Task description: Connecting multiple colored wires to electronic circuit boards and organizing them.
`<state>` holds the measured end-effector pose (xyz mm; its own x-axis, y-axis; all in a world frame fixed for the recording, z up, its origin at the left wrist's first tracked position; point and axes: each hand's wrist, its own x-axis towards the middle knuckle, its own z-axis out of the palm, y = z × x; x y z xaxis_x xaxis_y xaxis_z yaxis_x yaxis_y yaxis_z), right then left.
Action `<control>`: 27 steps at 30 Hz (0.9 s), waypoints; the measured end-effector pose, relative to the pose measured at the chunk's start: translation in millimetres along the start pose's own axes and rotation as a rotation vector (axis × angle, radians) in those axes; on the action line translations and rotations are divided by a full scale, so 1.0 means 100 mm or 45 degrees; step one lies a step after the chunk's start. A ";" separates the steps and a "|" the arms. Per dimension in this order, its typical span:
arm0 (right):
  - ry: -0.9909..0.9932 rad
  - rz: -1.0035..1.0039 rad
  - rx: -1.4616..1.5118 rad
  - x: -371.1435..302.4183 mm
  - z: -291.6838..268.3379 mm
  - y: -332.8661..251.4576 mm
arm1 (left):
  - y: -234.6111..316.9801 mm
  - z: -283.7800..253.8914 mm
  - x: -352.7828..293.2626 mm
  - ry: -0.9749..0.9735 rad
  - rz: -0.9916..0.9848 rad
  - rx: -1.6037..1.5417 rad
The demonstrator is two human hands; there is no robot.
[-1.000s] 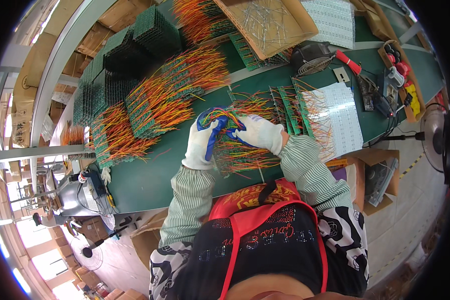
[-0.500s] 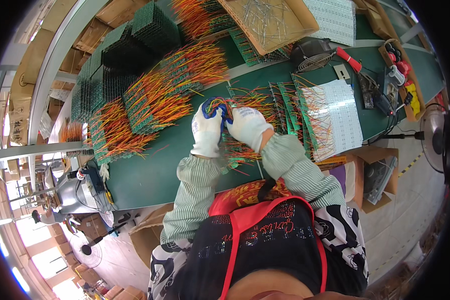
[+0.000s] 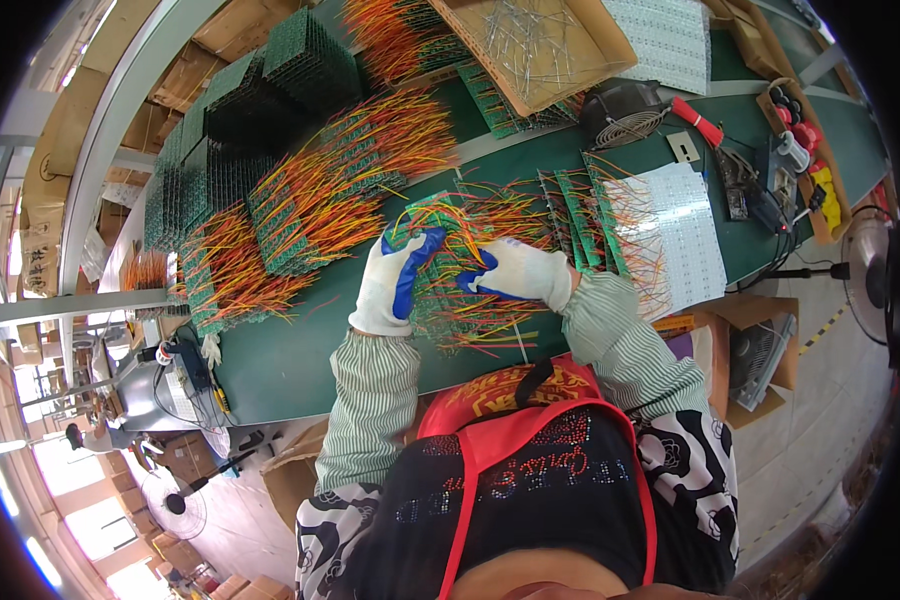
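My left hand, in a white glove with blue coated palm and fingers, grips a green circuit board near its lower left edge. Orange, red and yellow wires arch off that board toward the right. In a matching glove, my right hand pinches the wires at their lower right; the fingertips are partly lost among the strands. Beneath both hands lie more wired green boards on the green table. Just right of them, further narrow green boards stand in a row with wires attached.
Stacks of wired boards fill the left, with bare board stacks behind. A cardboard tray of thin metal pieces sits at the back. White panels, a small black fan and a red-handled tool are to the right.
My hands have moved apart and slightly down from being close together. The board and its wires now show between them, and the right hand has shifted right.
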<state>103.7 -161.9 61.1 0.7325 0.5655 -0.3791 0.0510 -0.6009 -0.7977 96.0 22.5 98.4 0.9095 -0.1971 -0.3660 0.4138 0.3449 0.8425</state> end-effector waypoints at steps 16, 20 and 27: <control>0.172 0.001 -0.224 0.11 0.19 -0.04 | -0.08 -0.13 0.18 -0.009 0.048 -0.012; 0.002 0.058 0.301 0.01 0.26 0.26 | -0.29 -0.41 0.27 0.447 0.218 0.830; 0.241 0.116 -0.538 -0.17 0.09 0.09 | -0.27 -0.23 0.04 0.265 0.737 2.125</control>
<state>85.7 -171.3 56.1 0.8555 0.4107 -0.3153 0.2240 -0.8426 -0.4898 89.6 33.6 65.3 0.9547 -0.2465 0.1669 -0.2864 -0.9136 0.2887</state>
